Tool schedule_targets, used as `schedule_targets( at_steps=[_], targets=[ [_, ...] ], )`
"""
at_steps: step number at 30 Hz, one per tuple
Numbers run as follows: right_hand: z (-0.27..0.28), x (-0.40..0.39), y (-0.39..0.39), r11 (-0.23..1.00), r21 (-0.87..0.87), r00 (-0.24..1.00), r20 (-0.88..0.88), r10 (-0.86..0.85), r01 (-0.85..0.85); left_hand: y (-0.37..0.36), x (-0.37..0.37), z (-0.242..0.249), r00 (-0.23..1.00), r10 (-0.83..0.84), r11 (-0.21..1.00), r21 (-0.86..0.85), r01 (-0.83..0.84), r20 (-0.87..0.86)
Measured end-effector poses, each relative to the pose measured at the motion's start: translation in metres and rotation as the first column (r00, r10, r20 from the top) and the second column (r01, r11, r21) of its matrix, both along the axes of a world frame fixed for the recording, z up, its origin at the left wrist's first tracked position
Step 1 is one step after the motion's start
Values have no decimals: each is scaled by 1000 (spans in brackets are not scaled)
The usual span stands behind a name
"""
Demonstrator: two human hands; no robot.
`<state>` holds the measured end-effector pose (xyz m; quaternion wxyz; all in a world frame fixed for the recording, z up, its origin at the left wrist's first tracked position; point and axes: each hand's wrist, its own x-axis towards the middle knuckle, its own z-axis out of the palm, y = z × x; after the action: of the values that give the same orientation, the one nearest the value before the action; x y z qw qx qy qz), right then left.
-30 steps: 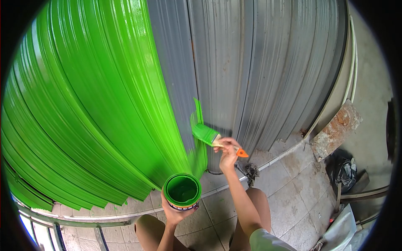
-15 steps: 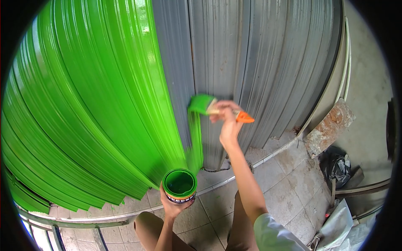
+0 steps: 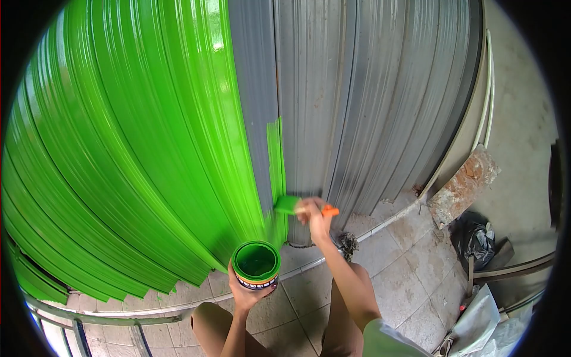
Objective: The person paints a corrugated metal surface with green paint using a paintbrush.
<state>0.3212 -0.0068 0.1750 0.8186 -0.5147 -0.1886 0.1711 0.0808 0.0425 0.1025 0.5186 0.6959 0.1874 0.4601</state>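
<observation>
My right hand (image 3: 315,215) is closed around the handle of a paintbrush (image 3: 288,205) with an orange tip and green-coated bristles. The bristles lie against a narrow green strip (image 3: 275,152) on the grey corrugated metal panel (image 3: 315,107). Lower down, my left hand (image 3: 242,293) grips an open paint can (image 3: 257,279) from beneath and the side. Dark green paint shows inside it, and green covers its rim. To the left, the corrugated metal (image 3: 143,149) is glossy green, with a grey band between it and the fresh strip.
A rusty slab (image 3: 464,185) leans at the right wall beside a black plastic bag (image 3: 474,238). Pale sheeting (image 3: 476,321) lies at lower right. A metal frame (image 3: 107,320) stands at lower left, above floor tiles (image 3: 380,279). My knees are bent below the can.
My right hand has drawn the brush downward along the panel. The green strip now shows above the brush, its top edge uncovered. The left hand and can have stayed nearly in place.
</observation>
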Motion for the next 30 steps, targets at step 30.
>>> schedule_targets(
  at_steps=[30],
  targets=[
    [218,14,16,780,570,102,787,-609,257,3,-7,3,1000,22,1000,-10,-22,-17]
  ],
)
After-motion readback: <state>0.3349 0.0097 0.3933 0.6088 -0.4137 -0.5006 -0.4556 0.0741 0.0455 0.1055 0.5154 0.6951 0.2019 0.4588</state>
